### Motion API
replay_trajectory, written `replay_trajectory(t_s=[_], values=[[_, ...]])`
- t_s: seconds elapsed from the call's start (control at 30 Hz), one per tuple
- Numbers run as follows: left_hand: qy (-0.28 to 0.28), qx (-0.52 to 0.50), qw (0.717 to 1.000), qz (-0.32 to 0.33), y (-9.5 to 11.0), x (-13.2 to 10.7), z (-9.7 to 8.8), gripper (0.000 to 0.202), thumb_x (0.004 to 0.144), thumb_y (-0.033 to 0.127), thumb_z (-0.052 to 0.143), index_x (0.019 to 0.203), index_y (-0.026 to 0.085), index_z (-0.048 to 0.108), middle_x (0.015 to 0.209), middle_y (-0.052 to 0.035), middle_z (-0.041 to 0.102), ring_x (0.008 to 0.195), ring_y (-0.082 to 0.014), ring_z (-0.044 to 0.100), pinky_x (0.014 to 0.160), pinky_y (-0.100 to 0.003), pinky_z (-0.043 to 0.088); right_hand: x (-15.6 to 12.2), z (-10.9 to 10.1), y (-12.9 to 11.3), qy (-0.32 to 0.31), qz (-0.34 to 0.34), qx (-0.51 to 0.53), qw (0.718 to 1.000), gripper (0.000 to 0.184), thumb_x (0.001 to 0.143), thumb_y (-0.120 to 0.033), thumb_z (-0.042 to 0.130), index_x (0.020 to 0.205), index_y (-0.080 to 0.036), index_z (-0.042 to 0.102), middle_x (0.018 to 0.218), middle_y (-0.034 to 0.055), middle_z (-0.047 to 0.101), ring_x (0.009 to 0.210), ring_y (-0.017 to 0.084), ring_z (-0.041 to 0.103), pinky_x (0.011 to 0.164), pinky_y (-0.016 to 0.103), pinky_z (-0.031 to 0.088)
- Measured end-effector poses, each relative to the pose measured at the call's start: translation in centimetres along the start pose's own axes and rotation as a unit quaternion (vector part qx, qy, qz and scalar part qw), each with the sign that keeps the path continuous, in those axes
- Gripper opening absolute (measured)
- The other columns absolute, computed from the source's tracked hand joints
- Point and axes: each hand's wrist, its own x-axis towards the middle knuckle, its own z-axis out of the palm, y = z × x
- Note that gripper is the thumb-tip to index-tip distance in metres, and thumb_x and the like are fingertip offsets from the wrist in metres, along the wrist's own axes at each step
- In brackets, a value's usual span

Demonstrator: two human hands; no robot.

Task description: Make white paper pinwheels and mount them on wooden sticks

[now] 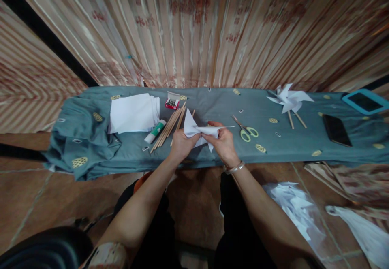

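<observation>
Pinching paper: we hold a folded white paper [190, 126] with both hands over the near half of the bench [219, 105], and from it we read the clock.
Left hand: our left hand [181, 144] is clamped on the paper at eight o'clock, thumb pressed toward its middle.
Right hand: our right hand [223, 141] is clamped on it too, at about four o'clock, its thumb close to the left one; a silvery bracelet [234, 168] circles our wrist.
Folds: one corner peaks toward eleven o'clock and another hangs toward five; a thin tip passes our right hand at three, too fine for us to tell whether paper or pin.
Wooden sticks: a loose bundle of sticks [167, 130] lies just beside our left hand, at nine o'clock.
Glue: beyond the bundle, also at nine, we see a green and white glue stick [156, 131].
Sheets: a stack of white sheets [132, 113] lies between nine and ten.
Red box: a small red box [172, 104], lid raised, sits between ten and eleven.
Scissors: the green-handled scissors [242, 127] lie at three, near our right hand.
Pinwheel: a white pinwheel [289, 99] rests between two and three, two stems below it.
Phone: a dark phone [336, 130] lies farther out at three.
</observation>
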Motion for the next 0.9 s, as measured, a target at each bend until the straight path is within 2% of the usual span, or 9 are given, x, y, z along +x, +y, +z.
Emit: replay_trajectory(t_s=[0.47, 0.67, 0.77, 0.9], values=[[-0.016, -0.006, 1.000, 0.010, -1.0, 0.0, 0.1, 0.012, 0.060, 0.021, 0.073, 0.068, 0.013, 0.070, 0.064, -0.0014, 0.069, 0.060, -0.0157, 0.062, 0.058, -0.024, 0.048, -0.2, -0.5, 0.6, 0.014, -0.025, -0.067, 0.997, 0.048, 0.067, -0.030, 0.070, 0.112, -0.018, 0.061, 0.075, -0.0009, 0.069, 0.061, 0.015, 0.059, 0.061, 0.026, 0.049], [-0.026, -0.027, 0.999, 0.008, -1.2, -0.4, 0.0, 0.012, 0.060, 0.024, 0.072, 0.060, 0.014, 0.066, 0.059, -0.0001, 0.064, 0.057, -0.0137, 0.057, 0.055, -0.024, 0.046, -0.6, -0.6, 0.5, 0.003, -0.033, -0.080, 0.996, 0.048, 0.069, -0.030, 0.069, 0.116, -0.019, 0.060, 0.077, -0.0005, 0.070, 0.063, 0.016, 0.061, 0.062, 0.027, 0.051], [-0.032, -0.049, 0.998, -0.003, -1.1, -0.6, -0.1, 0.018, 0.058, 0.030, 0.075, 0.061, 0.014, 0.066, 0.058, 0.0002, 0.064, 0.055, -0.0134, 0.056, 0.053, -0.024, 0.045, -0.8, -0.8, 0.4, -0.001, -0.036, -0.098, 0.995, 0.048, 0.070, -0.029, 0.068, 0.117, -0.020, 0.060, 0.076, -0.0006, 0.070, 0.063, 0.016, 0.062, 0.063, 0.027, 0.051], [-0.095, -0.093, 0.991, -0.013, -0.6, -0.6, -0.5, 0.034, 0.063, 0.047, 0.074, 0.067, 0.014, 0.068, 0.060, -0.0015, 0.065, 0.055, -0.0142, 0.057, 0.054, -0.025, 0.046, -0.6, -1.4, 0.4, 0.009, -0.041, -0.099, 0.994, 0.047, 0.070, -0.028, 0.069, 0.116, -0.020, 0.060, 0.078, 0.0003, 0.071, 0.064, 0.017, 0.063, 0.063, 0.028, 0.052]])
